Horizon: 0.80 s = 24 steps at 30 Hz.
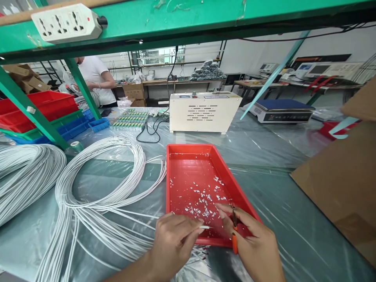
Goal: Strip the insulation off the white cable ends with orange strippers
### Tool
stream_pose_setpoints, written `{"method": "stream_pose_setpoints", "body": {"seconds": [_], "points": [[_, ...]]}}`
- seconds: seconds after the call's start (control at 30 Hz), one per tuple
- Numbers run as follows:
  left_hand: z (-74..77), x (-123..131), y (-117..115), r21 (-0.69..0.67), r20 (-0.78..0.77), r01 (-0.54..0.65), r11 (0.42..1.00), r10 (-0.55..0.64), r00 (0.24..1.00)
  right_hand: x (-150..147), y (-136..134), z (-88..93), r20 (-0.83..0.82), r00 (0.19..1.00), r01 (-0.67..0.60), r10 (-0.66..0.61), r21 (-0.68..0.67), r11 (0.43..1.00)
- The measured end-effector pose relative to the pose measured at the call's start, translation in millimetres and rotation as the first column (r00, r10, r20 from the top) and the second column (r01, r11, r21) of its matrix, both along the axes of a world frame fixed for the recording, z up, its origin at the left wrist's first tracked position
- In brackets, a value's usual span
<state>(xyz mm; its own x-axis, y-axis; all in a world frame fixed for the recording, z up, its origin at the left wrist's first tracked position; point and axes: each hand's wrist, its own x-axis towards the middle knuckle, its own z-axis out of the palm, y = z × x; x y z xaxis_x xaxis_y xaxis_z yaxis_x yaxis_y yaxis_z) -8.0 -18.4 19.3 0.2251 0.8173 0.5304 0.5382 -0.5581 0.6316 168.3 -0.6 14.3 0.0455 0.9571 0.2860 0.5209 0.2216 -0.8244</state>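
Note:
Over the near end of a red tray [188, 172], my left hand [176, 239] pinches a white cable [206, 227], its tip pointing right. Just right of that tip, my right hand [252, 239] has its fingers closed around a small cutting tool with orange handles [234, 243]; its thumb and index finger reach towards the cable end. Small clear and whitish scraps [205, 197] are scattered on the tray floor. Left of the tray lies a large coil of white cable [70, 176], with loose ends running towards my left hand.
Another cable coil [26, 176] lies far left, near stacked bins [38, 109]. Behind the tray stand a beige machine [202, 113], circuit boards [131, 119] and a scale [282, 111]. Cardboard [337, 184] is at right. A green beam [176, 15] crosses above. A person [95, 78] works back left.

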Motion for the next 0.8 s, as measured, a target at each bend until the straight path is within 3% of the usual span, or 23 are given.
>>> {"method": "stream_pose_setpoints", "body": {"seconds": [0.1, 0.2, 0.5, 0.6, 0.7, 0.8], "points": [[-2.8, -1.0, -0.3, 0.148, -0.081, -0.021, 0.989, 0.033, 0.996, -5.9, -6.2, 6.9, -0.146, 0.988, 0.038, -0.044, -0.045, 0.998], [-4.7, -2.0, -1.1, 0.206, -0.152, -0.025, 0.978, 0.058, 0.987, -13.0, -12.4, 12.4, -0.24, 0.971, -0.004, 0.002, -0.009, 1.0], [-9.0, -3.4, 0.4, 0.247, -0.252, -0.015, 0.969, 0.079, 0.965, -15.6, -16.7, 8.4, -0.152, 0.981, -0.101, 0.122, 0.139, 0.985], [-8.4, -3.3, 0.6, 0.196, -0.176, -0.028, 0.98, 0.063, 0.982, -12.5, -15.0, 8.3, -0.026, 0.98, -0.184, 0.197, 0.247, 0.951], [-5.7, -2.0, -3.1, 0.119, -0.039, -0.072, 0.99, 0.077, 0.996, -10.9, -14.5, 7.3, 0.072, 0.979, -0.203, 0.19, 0.329, 0.922], [-3.1, 2.5, -7.3, -0.18, 0.096, -0.011, 0.984, 0.029, 0.995, -10.8, -15.0, 4.5, 0.117, 0.984, -0.172, 0.137, 0.38, 0.909]]}}
